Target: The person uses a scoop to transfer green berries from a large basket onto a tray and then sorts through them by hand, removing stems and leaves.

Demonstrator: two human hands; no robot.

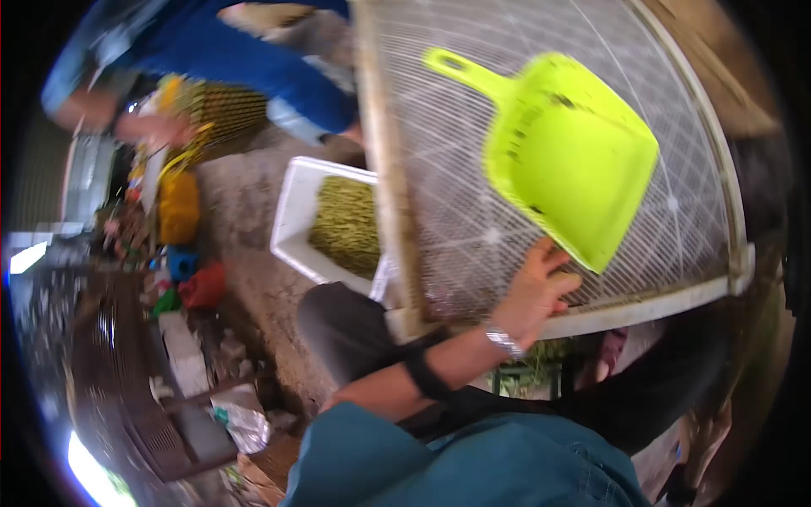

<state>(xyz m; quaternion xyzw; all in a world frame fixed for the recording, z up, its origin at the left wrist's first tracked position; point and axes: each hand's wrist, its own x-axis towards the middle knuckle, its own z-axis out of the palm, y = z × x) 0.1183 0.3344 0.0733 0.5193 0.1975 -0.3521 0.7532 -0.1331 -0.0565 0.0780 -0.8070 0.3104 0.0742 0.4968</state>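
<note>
My left hand (pixel 536 291), with a silver watch on its wrist, is over the near edge of a framed mesh screen (pixel 456 270). Its fingers are apart and bent, the tips right at the lip of a lime-green dustpan (pixel 583 160). The dustpan lies tilted on the mesh, its handle pointing to the upper left and dark specks along its inside. My right hand is out of view.
A white foam box (pixel 291 211) with greenish-yellow pieces in it stands on the floor left of the screen. Another person in blue (pixel 228 51) bends at the upper left, a hand (pixel 160 128) near a yellow container (pixel 179 207). Clutter lies at the left.
</note>
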